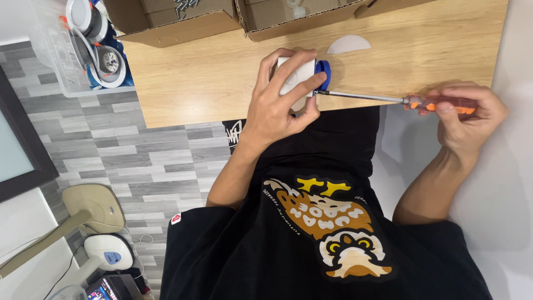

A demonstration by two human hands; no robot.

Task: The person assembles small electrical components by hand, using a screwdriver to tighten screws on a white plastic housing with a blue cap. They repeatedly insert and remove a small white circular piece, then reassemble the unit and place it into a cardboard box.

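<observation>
Gripping a white cylindrical part with a blue end (302,75), the left hand (277,108) sits just above the centre of the frame, at the near edge of the wooden bench (211,83). Its fingers (288,64) are closed over the top of the part and the thumb presses it from below, so the part is held just over the bench edge. The right hand (466,111) is at the right of the frame, well apart from the left one, and its fingers are closed around the orange handle of a screwdriver (383,99). The metal shaft of the screwdriver runs to the left and its tip meets the blue end of the part, beside the left thumb. Whether the tip sits in a screw I cannot tell, because it is too small.

Near the part, toward the upper centre, a flat white half-round piece (348,44) lies on the bench. Along the top edge stand 2 open cardboard boxes (177,25). In the upper left corner a clear plastic bin (66,55) holds rolls of tape. The lower half of the frame shows the person's black shirt with a printed owl (327,228), and the grey tiled floor (150,161) is at the left
</observation>
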